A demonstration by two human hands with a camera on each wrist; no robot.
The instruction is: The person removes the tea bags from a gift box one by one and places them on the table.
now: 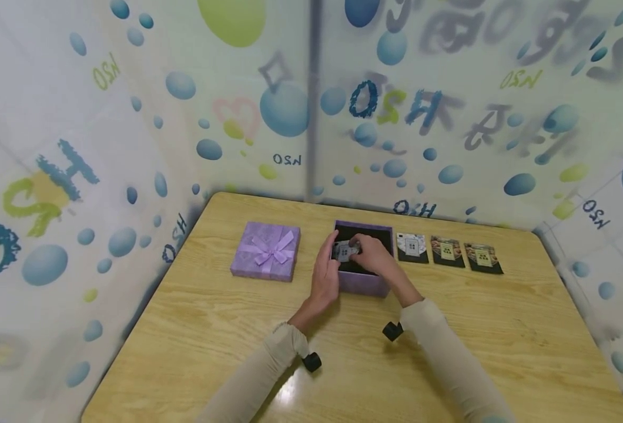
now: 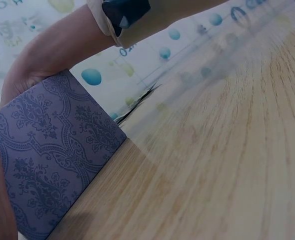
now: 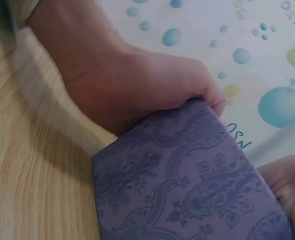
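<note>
Inside a purple damask-patterned box (image 1: 364, 284), the right hand (image 1: 373, 255) pinches a gray-and-black packet (image 1: 341, 251) in its fingers; the left hand (image 1: 325, 271) rests straight-fingered against the box's left side.

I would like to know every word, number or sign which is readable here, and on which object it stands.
"H2O", mirrored, repeated on the patterned wall sheet.
Large grey characters on the same sheet: too blurred to read.
Labels on the three square packets right of the open purple box: too small to read.
Label on the packet in the right hand: also too small.
</note>
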